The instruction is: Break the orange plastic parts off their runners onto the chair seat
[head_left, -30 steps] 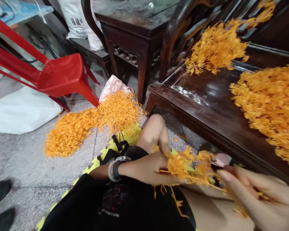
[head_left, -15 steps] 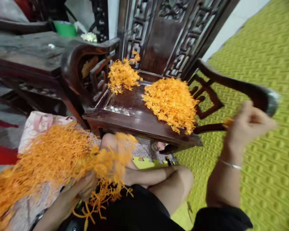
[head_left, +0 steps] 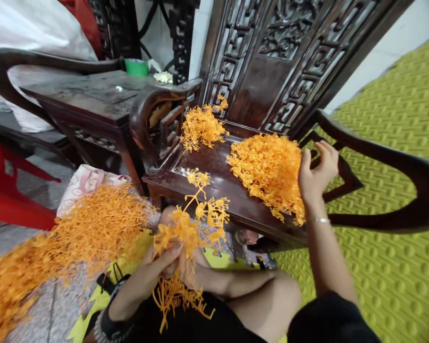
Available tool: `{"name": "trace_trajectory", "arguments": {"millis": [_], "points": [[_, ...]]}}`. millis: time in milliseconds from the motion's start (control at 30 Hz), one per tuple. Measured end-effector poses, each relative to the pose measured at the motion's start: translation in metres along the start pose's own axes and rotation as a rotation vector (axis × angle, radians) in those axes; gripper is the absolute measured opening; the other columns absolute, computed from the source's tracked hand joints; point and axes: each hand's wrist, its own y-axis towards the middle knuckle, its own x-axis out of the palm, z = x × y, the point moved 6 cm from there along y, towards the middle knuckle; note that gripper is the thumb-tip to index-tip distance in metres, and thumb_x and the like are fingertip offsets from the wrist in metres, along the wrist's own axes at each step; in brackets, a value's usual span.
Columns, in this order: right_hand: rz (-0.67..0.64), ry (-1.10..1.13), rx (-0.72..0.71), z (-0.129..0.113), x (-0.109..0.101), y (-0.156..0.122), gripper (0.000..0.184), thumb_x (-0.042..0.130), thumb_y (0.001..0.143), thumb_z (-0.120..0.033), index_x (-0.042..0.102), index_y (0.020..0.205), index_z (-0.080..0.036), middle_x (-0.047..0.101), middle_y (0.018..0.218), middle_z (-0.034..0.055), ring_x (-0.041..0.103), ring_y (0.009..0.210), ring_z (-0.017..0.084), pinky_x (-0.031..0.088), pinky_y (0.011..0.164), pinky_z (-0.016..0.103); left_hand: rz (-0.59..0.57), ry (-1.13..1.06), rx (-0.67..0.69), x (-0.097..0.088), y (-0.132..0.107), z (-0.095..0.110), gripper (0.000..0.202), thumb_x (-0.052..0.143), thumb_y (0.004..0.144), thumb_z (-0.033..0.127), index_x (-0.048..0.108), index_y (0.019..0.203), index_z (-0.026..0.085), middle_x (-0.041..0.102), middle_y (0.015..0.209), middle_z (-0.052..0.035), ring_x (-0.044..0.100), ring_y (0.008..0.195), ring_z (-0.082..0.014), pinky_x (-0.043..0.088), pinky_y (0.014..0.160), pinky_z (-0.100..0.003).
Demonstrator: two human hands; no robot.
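My left hand (head_left: 166,267) is closed round a bunch of orange plastic sprigs (head_left: 193,224) held over my lap, their tips pointing up. My right hand (head_left: 316,171) reaches out to the right edge of a big orange pile (head_left: 268,166) on the dark wooden chair seat (head_left: 214,178); its fingers are spread and touch the pile, holding nothing that I can see. A smaller orange heap (head_left: 202,126) lies at the back of the seat.
A large spread of orange sprigs (head_left: 67,243) covers the floor at left, beside a pink cloth bag (head_left: 89,183). A red plastic chair (head_left: 10,190) stands far left. A dark side table (head_left: 89,100) carries a green cup (head_left: 136,67). Green foam mat (head_left: 389,267) lies at right.
The view has swung from the floor up to the carved chair. My right hand moved from my lap out to the big pile on the seat and opened. My left hand keeps its bunch.
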Motion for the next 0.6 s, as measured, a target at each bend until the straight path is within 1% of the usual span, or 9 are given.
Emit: {"name": "trace_trajectory", "arguments": {"millis": [33,100,167,233,300,367,467,533,600], "points": [[0.004,0.159,-0.061,-0.021,-0.010,-0.027,0.031,0.050,0.088,-0.034,0.064,0.105,-0.012,0.059,0.115,0.0194,0.051,0.110,0.021,0.032,0.094,0.036,0.007,0.010,0.003,0.002,0.001,0.002,0.055,0.063,0.068,0.065,0.053,0.049,0.014,0.021,0.042,0.0090,0.017,0.040,-0.0041,0.019,0.043,-0.020],[-0.265,0.482,-0.079,-0.062,-0.013,-0.089,0.042,0.048,0.087,-0.050,0.065,0.107,-0.018,0.063,0.109,0.0150,0.055,0.107,0.025,0.035,0.095,0.039,0.006,0.026,-0.008,0.007,0.004,0.004,0.053,0.065,0.067,0.063,0.056,0.051,0.014,0.024,0.041,0.0085,0.020,0.040,-0.0042,0.021,0.043,-0.019],[-0.670,0.732,0.019,-0.101,0.000,-0.155,0.074,0.062,0.068,-0.067,0.056,0.125,-0.021,0.055,0.126,0.0143,0.047,0.119,0.031,0.031,0.103,0.045,-0.040,0.040,-0.022,0.016,0.006,0.005,0.046,0.065,0.070,0.058,0.061,0.057,0.014,0.032,0.042,0.0069,0.028,0.040,-0.0049,0.027,0.044,-0.019],[-0.823,0.995,0.202,-0.126,0.010,-0.200,0.085,0.073,0.057,-0.065,0.053,0.128,-0.025,0.055,0.127,0.0112,0.046,0.121,0.032,0.033,0.104,0.047,-0.094,0.046,-0.031,0.027,0.007,0.002,0.039,0.066,0.073,0.051,0.063,0.062,0.014,0.041,0.041,0.0049,0.037,0.040,-0.0064,0.034,0.046,-0.020],[-0.798,1.216,0.423,-0.138,0.021,-0.218,0.066,0.069,0.067,-0.061,0.057,0.121,-0.026,0.061,0.119,0.0090,0.052,0.116,0.029,0.038,0.101,0.046,-0.074,0.026,-0.050,0.033,0.008,-0.003,0.034,0.068,0.072,0.047,0.063,0.064,0.015,0.048,0.040,0.0027,0.044,0.040,-0.0087,0.038,0.048,-0.021],[-0.624,1.328,0.625,-0.137,0.030,-0.217,0.039,0.059,0.081,-0.053,0.064,0.108,-0.025,0.066,0.108,0.0066,0.059,0.106,0.023,0.041,0.099,0.044,0.087,-0.037,-0.087,0.027,0.010,-0.009,0.035,0.071,0.068,0.049,0.063,0.068,0.015,0.056,0.045,0.0007,0.045,0.039,-0.0088,0.038,0.045,-0.021],[-0.378,1.379,0.799,-0.131,0.029,-0.207,0.023,0.057,0.086,-0.042,0.067,0.096,-0.024,0.068,0.096,0.0038,0.063,0.093,0.019,0.045,0.095,0.040,0.325,-0.129,-0.138,0.012,0.009,-0.019,0.048,0.074,0.059,0.057,0.064,0.077,0.013,0.065,0.058,-0.0026,0.036,0.036,-0.0041,0.033,0.040,-0.018],[-0.311,1.413,0.848,-0.130,0.023,-0.201,0.016,0.061,0.084,-0.037,0.066,0.093,-0.024,0.068,0.090,0.0022,0.063,0.085,0.017,0.049,0.089,0.036,0.346,-0.149,-0.155,0.008,0.011,-0.024,0.053,0.074,0.057,0.060,0.065,0.079,0.012,0.068,0.063,-0.0047,0.030,0.035,-0.0016,0.028,0.038,-0.016],[-0.309,1.469,0.906,-0.128,0.017,-0.199,0.012,0.064,0.082,-0.030,0.065,0.091,-0.023,0.066,0.084,0.0005,0.062,0.076,0.013,0.052,0.078,0.028,0.302,-0.163,-0.142,0.010,0.015,-0.029,0.054,0.071,0.061,0.062,0.066,0.078,0.011,0.066,0.061,-0.0052,0.033,0.036,-0.0024,0.025,0.037,-0.015]]}}
